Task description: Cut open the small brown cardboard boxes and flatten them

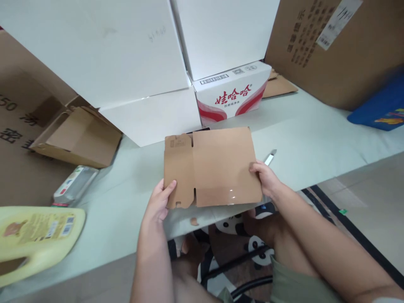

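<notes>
Pinching cardboard at opposite ends: left grip, right grip.

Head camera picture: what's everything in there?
flat cardboard: one, brown, middle
cutter: one, white, right side
printed carton: one, white and red, back
plain boxes: three, white, back
big cartons: two, brown, both sides
small box: one, brown, left
plastic pack: one, clear, left
jug: one, yellow, left
blue object: one, blue, right
scrap: one, brown, front
tablecloth: one, green, underneath
panda prints: several, black-white, below
legs: two, green shorts, below
left hand: one, bare, on cardboard
right hand: one, bare, on cardboard
</notes>
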`<state>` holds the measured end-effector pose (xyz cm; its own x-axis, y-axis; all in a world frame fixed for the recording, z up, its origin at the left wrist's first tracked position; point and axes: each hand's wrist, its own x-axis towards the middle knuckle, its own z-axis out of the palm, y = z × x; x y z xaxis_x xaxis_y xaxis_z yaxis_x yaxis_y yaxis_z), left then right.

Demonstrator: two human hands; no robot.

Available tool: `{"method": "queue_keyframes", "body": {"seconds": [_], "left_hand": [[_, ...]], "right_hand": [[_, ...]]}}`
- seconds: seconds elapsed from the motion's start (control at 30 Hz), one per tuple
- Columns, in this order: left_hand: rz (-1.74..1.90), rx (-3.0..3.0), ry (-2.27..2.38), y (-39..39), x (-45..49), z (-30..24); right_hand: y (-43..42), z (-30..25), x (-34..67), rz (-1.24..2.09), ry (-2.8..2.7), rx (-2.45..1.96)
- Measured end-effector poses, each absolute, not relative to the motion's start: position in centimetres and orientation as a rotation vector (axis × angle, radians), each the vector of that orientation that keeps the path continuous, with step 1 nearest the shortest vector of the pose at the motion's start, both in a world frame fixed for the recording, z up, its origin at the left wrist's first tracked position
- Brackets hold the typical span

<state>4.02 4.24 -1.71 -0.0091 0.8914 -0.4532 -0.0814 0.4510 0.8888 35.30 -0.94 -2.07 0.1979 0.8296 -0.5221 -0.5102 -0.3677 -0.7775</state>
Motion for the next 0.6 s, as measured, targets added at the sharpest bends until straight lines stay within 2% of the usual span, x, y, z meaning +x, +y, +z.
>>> {"method": "queue_keyframes", "body": {"seconds": [0.13, 0.3, 0.43, 0.5, 0.6], "left_hand": [[0.935, 0.851, 1.369, 4.1, 4.0, -1.6], [0.980, 0.847, 1.270, 4.4, 3.8, -1.6], [1.008, 0.829, 1.242, 4.9, 4.7, -1.6], [1.031, 0.773, 1.234, 5.2, 5.5, -1.5], [1.051, 0.699, 1.209, 5.4, 6.5, -1.2]], "right_hand": [[-1.2, -1.9, 35.6, 1.572, -0.378, -1.342], [-2.3, -1.0, 35.9, 1.496, -0.485, -1.314], [-4.8, 0.7, 37.7, 1.621, -0.642, -1.405], [-6.8, 1.5, 39.6, 1.558, -0.602, -1.471], [-10.2, 2.3, 44.1, 1.262, -0.524, -1.571]]}}
